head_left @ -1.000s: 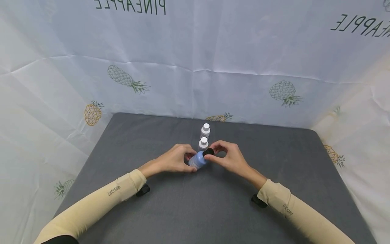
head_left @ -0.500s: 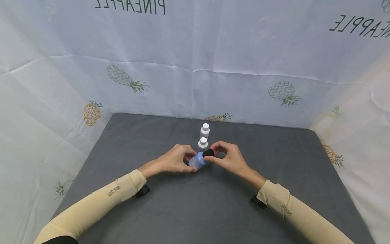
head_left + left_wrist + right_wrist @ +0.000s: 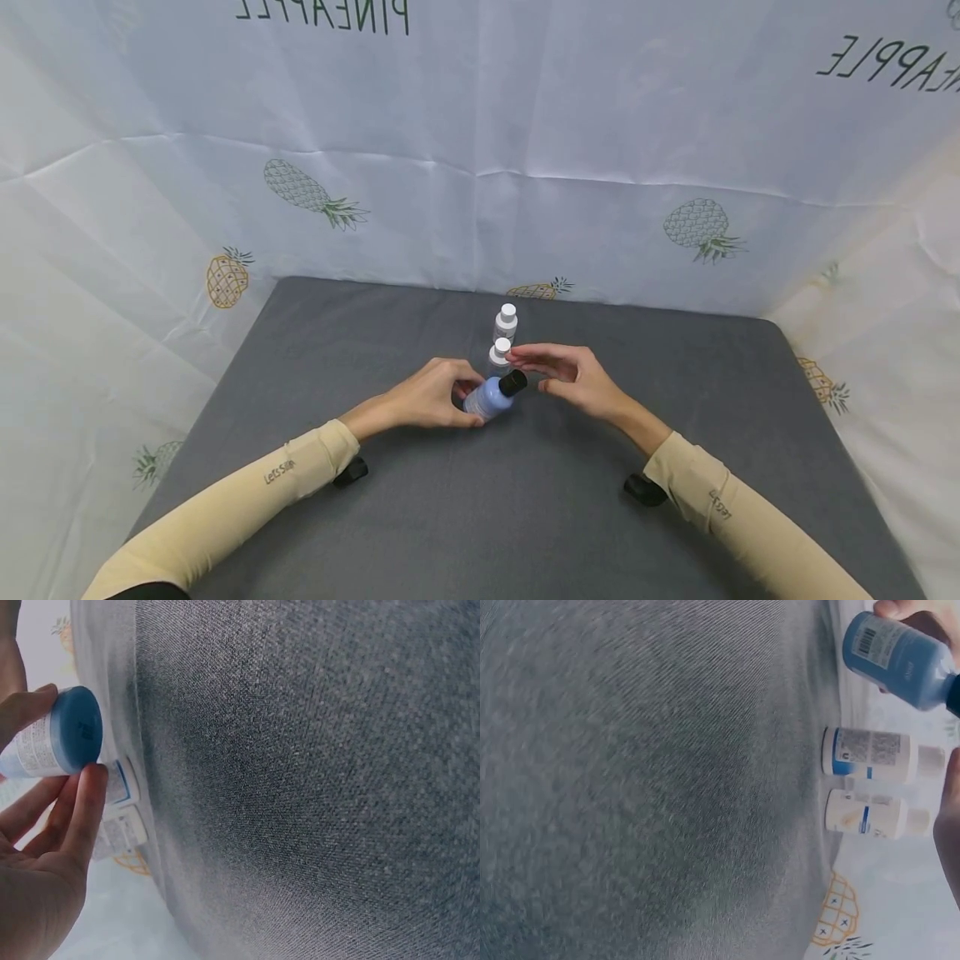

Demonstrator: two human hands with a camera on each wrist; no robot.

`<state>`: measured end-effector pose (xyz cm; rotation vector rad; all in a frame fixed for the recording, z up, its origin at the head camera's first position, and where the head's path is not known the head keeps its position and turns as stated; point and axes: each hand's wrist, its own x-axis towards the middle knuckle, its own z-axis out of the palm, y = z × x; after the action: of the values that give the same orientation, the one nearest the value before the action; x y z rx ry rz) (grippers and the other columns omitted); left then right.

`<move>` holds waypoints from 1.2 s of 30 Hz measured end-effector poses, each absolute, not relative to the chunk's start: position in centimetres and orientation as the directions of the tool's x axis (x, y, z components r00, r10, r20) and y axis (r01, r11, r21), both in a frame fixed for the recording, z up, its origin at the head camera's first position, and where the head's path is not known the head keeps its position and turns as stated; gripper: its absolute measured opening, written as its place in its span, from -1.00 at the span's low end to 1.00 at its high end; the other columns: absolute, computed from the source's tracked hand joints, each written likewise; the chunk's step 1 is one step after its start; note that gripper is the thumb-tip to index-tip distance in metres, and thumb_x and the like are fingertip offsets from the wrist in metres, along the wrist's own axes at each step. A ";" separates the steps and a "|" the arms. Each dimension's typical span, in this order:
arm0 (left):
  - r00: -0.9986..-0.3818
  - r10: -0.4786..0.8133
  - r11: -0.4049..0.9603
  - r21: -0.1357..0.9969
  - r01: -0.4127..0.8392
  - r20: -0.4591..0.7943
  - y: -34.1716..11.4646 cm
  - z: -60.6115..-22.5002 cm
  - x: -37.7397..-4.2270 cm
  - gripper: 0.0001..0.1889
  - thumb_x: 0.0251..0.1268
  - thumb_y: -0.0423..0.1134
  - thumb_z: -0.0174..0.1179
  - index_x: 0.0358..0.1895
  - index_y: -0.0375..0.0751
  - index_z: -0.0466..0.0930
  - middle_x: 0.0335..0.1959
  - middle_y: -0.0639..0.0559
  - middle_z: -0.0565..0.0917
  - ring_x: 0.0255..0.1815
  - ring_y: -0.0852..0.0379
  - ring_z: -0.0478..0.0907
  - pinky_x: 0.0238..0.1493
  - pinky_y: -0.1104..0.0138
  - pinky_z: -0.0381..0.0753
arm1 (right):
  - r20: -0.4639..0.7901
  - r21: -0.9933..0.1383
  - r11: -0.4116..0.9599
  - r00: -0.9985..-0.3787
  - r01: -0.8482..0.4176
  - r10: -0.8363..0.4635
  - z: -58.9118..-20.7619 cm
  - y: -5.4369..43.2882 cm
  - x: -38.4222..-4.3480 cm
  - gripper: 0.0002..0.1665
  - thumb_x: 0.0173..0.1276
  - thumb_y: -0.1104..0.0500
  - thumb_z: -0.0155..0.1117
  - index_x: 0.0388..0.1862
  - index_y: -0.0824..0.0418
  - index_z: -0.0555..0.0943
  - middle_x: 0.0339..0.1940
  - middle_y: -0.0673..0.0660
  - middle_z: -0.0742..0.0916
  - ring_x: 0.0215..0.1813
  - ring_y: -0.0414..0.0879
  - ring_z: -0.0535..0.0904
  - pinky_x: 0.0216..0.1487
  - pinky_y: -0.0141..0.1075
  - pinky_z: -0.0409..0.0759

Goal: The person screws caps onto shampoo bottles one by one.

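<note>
My left hand (image 3: 435,393) grips a blue bottle (image 3: 486,399) around its lower body, thumb on the near side. The bottle leans to the right, raised off the table, and its black cap (image 3: 513,383) is on. In the left wrist view the blue base (image 3: 80,729) shows between thumb and fingers. My right hand (image 3: 566,377) is just right of the cap, apart from it, with its fingers extended and nothing held. Behind the blue bottle stand two white bottles with white caps, a nearer one (image 3: 870,755) and a farther one (image 3: 866,814).
A dark grey cloth covers the table (image 3: 465,517). Behind and at the sides hangs a pale curtain (image 3: 585,125) printed with pineapples. The two white bottles stand close to each other, just beyond my hands.
My right thumb and fingers have let go of the black cap and moved slightly right, fingers straightening. The left hand keeps the blue bottle in nearly the same place.
</note>
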<state>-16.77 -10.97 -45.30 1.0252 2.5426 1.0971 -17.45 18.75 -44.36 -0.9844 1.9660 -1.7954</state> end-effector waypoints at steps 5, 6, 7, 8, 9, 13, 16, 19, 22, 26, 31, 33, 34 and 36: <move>-0.742 0.665 0.492 0.700 0.517 0.081 -10.9 -45.2 -16.7 -0.52 0.09 -0.20 0.67 0.07 -0.31 0.80 -0.11 -0.03 0.81 -0.12 0.25 0.74 -0.02 0.45 0.83 | 0.227 -0.954 -0.029 -0.659 -0.297 -0.717 -44.4 18.5 -17.6 -0.36 0.39 0.65 0.25 0.45 0.55 0.51 0.45 0.45 0.66 0.50 -0.33 0.61 0.51 -0.40 0.62; -0.742 0.666 0.493 0.700 0.516 0.077 -10.9 -45.1 -16.7 -0.52 0.09 -0.19 0.67 0.07 -0.30 0.80 -0.10 -0.02 0.81 -0.11 0.26 0.74 -0.02 0.46 0.82 | 0.234 -0.950 -0.029 -0.648 -0.310 -0.725 -44.5 18.4 -17.6 -0.36 0.38 0.66 0.27 0.45 0.55 0.52 0.44 0.50 0.65 0.50 -0.33 0.60 0.55 -0.38 0.59; -0.741 0.667 0.494 0.700 0.515 0.074 -10.9 -45.1 -16.6 -0.52 0.09 -0.19 0.67 0.07 -0.30 0.80 -0.10 -0.02 0.81 -0.11 0.26 0.74 -0.02 0.47 0.81 | 0.238 -0.947 -0.028 -0.640 -0.321 -0.730 -44.5 18.3 -17.6 -0.37 0.38 0.65 0.30 0.44 0.54 0.53 0.42 0.55 0.64 0.50 -0.33 0.60 0.55 -0.37 0.59; -0.741 0.668 0.495 0.700 0.515 0.072 -10.9 -45.1 -16.6 -0.52 0.10 -0.19 0.67 0.08 -0.29 0.80 -0.10 -0.01 0.81 -0.11 0.26 0.74 -0.01 0.49 0.81 | 0.235 -0.947 -0.024 -0.641 -0.320 -0.731 -44.6 18.2 -17.6 -0.37 0.37 0.64 0.32 0.43 0.53 0.55 0.41 0.57 0.64 0.50 -0.33 0.60 0.55 -0.37 0.60; -0.740 0.669 0.496 0.700 0.515 0.071 -10.8 -45.1 -16.6 -0.52 0.10 -0.18 0.67 0.08 -0.29 0.80 -0.10 -0.01 0.81 -0.10 0.26 0.74 -0.01 0.50 0.80 | 0.237 -0.945 -0.019 -0.640 -0.328 -0.731 -44.6 18.1 -17.6 -0.38 0.37 0.63 0.33 0.42 0.51 0.56 0.40 0.57 0.64 0.50 -0.33 0.60 0.54 -0.37 0.61; -0.740 0.670 0.497 0.700 0.513 0.067 -10.7 -45.2 -16.6 -0.53 0.11 -0.18 0.66 0.08 -0.28 0.80 -0.09 0.00 0.80 -0.10 0.26 0.74 -0.01 0.51 0.79 | 0.233 -0.941 0.003 -0.655 -0.338 -0.719 -44.7 17.9 -17.5 -0.43 0.40 0.55 0.39 0.39 0.48 0.61 0.36 0.54 0.68 0.46 -0.32 0.64 0.50 -0.37 0.64; -0.741 0.668 0.495 0.705 0.508 0.065 -10.7 -45.1 -16.7 -0.53 0.13 -0.19 0.66 0.09 -0.28 0.80 -0.09 -0.01 0.80 -0.10 0.27 0.74 -0.01 0.51 0.80 | 0.226 -0.936 0.038 -0.679 -0.351 -0.698 -44.7 17.9 -17.4 -0.46 0.41 0.48 0.44 0.36 0.43 0.64 0.33 0.48 0.73 0.40 -0.32 0.68 0.46 -0.37 0.67; -0.742 0.667 0.494 0.709 0.504 0.063 -10.6 -45.0 -16.8 -0.53 0.13 -0.19 0.66 0.10 -0.29 0.80 -0.10 -0.01 0.80 -0.10 0.27 0.74 -0.01 0.49 0.81 | 0.219 -0.920 0.100 -0.708 -0.380 -0.671 -44.6 17.9 -17.3 -0.48 0.40 0.42 0.50 0.33 0.36 0.67 0.29 0.38 0.78 0.33 -0.31 0.71 0.43 -0.37 0.70; -0.742 0.667 0.494 0.708 0.505 0.064 -10.6 -45.0 -16.8 -0.53 0.13 -0.20 0.66 0.10 -0.30 0.80 -0.10 -0.01 0.80 -0.11 0.27 0.73 -0.01 0.47 0.82 | 0.220 -0.902 0.151 -0.732 -0.404 -0.645 -44.6 17.9 -17.3 -0.51 0.39 0.39 0.53 0.29 0.30 0.70 0.24 0.31 0.81 0.27 -0.29 0.73 0.39 -0.38 0.72; -0.740 0.669 0.495 0.704 0.510 0.065 -10.5 -44.9 -16.8 -0.53 0.13 -0.20 0.65 0.10 -0.31 0.80 -0.10 -0.02 0.79 -0.12 0.27 0.74 -0.02 0.46 0.83 | 0.218 -0.890 0.194 -0.759 -0.412 -0.613 -44.8 17.9 -17.2 -0.57 0.39 0.35 0.55 0.22 0.26 0.72 0.17 0.26 0.83 0.21 -0.27 0.73 0.35 -0.39 0.72; -0.734 0.674 0.489 0.695 0.527 0.082 -10.4 -44.8 -16.9 -0.53 0.13 -0.20 0.65 0.09 -0.31 0.80 -0.11 -0.03 0.80 -0.14 0.27 0.74 -0.04 0.47 0.82 | 0.219 -0.876 0.243 -0.792 -0.417 -0.570 -45.0 17.7 -17.1 -0.65 0.38 0.30 0.58 0.11 0.19 0.74 0.06 0.16 0.83 0.12 -0.25 0.75 0.29 -0.38 0.75; -0.734 0.674 0.489 0.691 0.533 0.089 -10.4 -44.7 -16.9 -0.54 0.13 -0.20 0.65 0.09 -0.32 0.81 -0.11 -0.03 0.80 -0.15 0.26 0.74 -0.04 0.46 0.83 | 0.224 -0.869 0.259 -0.802 -0.421 -0.553 -45.0 17.6 -17.0 -0.67 0.36 0.29 0.59 0.07 0.18 0.74 0.01 0.13 0.83 0.08 -0.24 0.75 0.27 -0.37 0.76; -0.732 0.674 0.489 0.685 0.540 0.096 -10.4 -44.7 -16.9 -0.53 0.13 -0.20 0.65 0.08 -0.32 0.81 -0.11 -0.03 0.80 -0.15 0.26 0.74 -0.05 0.45 0.83 | 0.226 -0.867 0.265 -0.807 -0.422 -0.546 -45.0 17.5 -17.0 -0.68 0.36 0.29 0.60 0.05 0.17 0.74 -0.01 0.12 0.82 0.07 -0.24 0.75 0.26 -0.37 0.76; -0.732 0.673 0.487 0.680 0.548 0.107 -10.4 -44.6 -16.9 -0.54 0.13 -0.20 0.66 0.07 -0.33 0.81 -0.12 -0.03 0.80 -0.15 0.26 0.73 -0.05 0.44 0.83 | 0.228 -0.863 0.277 -0.815 -0.423 -0.533 -45.0 17.4 -17.0 -0.68 0.34 0.28 0.62 0.03 0.16 0.74 -0.03 0.10 0.82 0.05 -0.23 0.75 0.24 -0.37 0.77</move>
<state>-16.85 -10.43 -44.55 1.0598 2.5555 1.0735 -17.00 17.38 -45.01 -0.9109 2.4241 -1.5842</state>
